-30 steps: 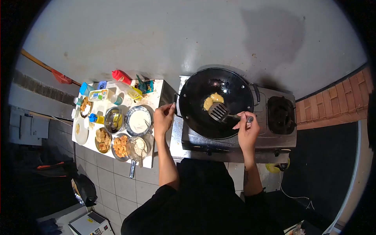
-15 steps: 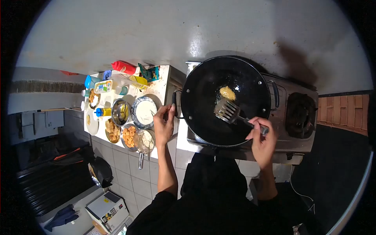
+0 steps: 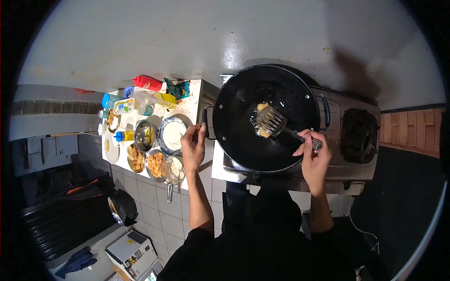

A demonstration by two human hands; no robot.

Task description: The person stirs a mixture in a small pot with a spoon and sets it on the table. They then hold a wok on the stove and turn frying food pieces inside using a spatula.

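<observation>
A black wok (image 3: 248,150) sits on the stove, with oil glistening at its bottom. My left hand (image 3: 193,149) is closed around its left handle (image 3: 205,125). In my right hand (image 3: 315,158) is the grip of a slotted spatula (image 3: 273,121). The spatula's metal head lies over a small golden piece of food (image 3: 263,107), covering much of it. Bits of the food show above and below the head.
Left of the wok, a white table (image 3: 190,105) bears a bowl of white batter (image 3: 173,134), a metal bowl (image 3: 144,136), plates of browned pieces (image 3: 155,164) and a red bottle (image 3: 147,83). A second burner (image 3: 360,136) stands at the right.
The spatula head has moved up and slightly left onto the food, which was fully visible above it before. My left hand stays at the wok handle, and the wok appears tilted slightly differently.
</observation>
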